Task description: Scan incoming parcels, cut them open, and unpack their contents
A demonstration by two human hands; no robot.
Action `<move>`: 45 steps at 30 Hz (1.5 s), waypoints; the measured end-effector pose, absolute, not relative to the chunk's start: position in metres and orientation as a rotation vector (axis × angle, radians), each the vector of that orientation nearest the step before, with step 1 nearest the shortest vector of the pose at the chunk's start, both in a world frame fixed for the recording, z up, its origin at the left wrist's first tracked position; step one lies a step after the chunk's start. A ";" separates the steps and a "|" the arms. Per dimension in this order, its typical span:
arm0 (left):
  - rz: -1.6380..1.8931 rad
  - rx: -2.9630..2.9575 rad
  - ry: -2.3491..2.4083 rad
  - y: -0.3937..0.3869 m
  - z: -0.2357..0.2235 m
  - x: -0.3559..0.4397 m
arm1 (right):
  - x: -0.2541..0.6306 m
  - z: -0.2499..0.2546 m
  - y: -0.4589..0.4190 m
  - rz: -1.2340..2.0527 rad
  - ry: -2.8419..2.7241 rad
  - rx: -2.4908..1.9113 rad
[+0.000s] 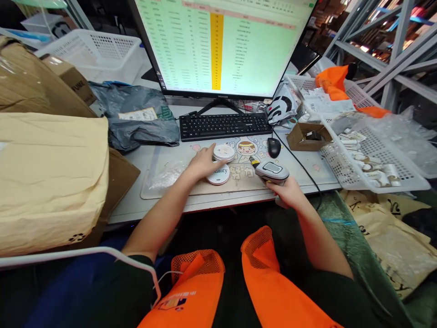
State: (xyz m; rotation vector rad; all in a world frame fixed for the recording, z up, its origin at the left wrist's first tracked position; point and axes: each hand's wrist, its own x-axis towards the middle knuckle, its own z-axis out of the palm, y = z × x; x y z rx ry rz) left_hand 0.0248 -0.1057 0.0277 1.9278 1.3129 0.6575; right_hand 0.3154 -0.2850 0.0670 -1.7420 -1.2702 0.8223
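Note:
My left hand is at the middle of the desk mat, with thumb and forefinger closed round the sides of a round white container. Just in front of it, partly under my thumb, lies a second round white container with dark lettering on its lid that ends in "auty". In my right hand, at the desk's front edge, is a grey barcode scanner. Its yellow-and-black cable end points toward the mat. The fingers below its handle are partly hidden.
Behind the mat stand a black keyboard and a monitor. A mouse and a small cardboard box sit to the right, beside white baskets. Parcels and a grey plastic bag crowd the left.

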 end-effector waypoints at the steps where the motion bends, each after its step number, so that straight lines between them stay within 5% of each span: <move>1: 0.543 2.038 1.305 -0.117 0.033 0.023 | 0.319 0.066 -0.289 0.837 -1.240 -1.720; 6: 0.134 2.381 1.181 -0.153 0.053 0.028 | 0.328 0.062 -0.308 0.818 -1.204 -1.689; 18: 0.724 0.859 0.648 -0.128 0.059 0.045 | 0.301 0.067 -0.317 0.817 -1.252 -1.646; 37: 1.042 1.940 1.095 -0.133 0.031 0.053 | 0.274 0.064 -0.305 0.712 -1.316 -1.853; 45: 1.031 1.846 1.111 -0.124 0.019 0.055 | 0.327 0.064 -0.296 0.661 -1.218 -1.872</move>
